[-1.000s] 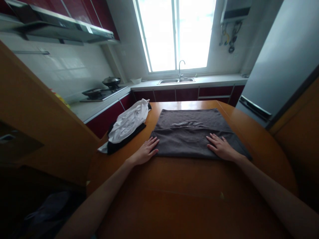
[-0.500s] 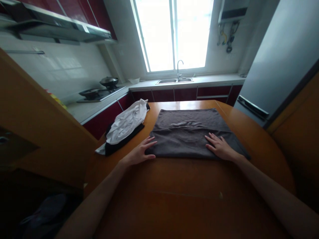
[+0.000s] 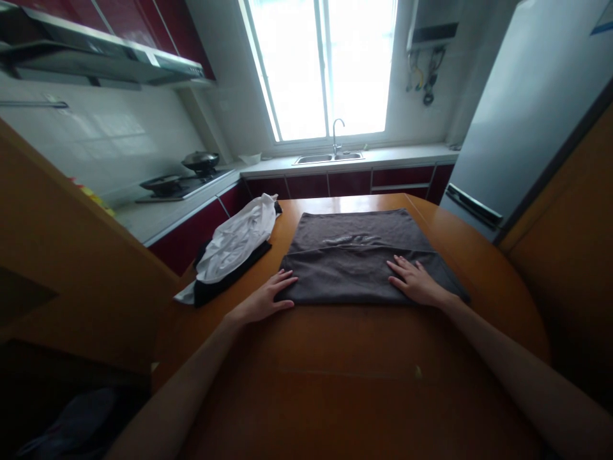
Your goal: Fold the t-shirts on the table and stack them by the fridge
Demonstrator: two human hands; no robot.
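A dark grey piece of clothing (image 3: 345, 275), perhaps a T-shirt, lies folded into a broad flat shape on the wooden table (image 3: 335, 358). A fold edge crosses it from side to side, and a shiny print shows just beyond that edge. At its near left corner rests my left hand (image 3: 268, 298), fingers spread and touching the cloth. My right hand (image 3: 416, 282) lies flat with spread fingers on the near right part. Neither hand grips anything. To the left, a loose heap of white clothing (image 3: 239, 239) lies over black clothing (image 3: 230, 281).
Beyond the table run a counter with a sink (image 3: 330, 158) and a stove (image 3: 184, 185) bearing a pot (image 3: 200, 161) and a pan (image 3: 161, 184). A fridge (image 3: 517, 115) stands at the right. Wooden panels flank the table on both sides.
The whole view has shifted slightly as the head turned a little to the right. Both hands stay in about the same places on the grey cloth.
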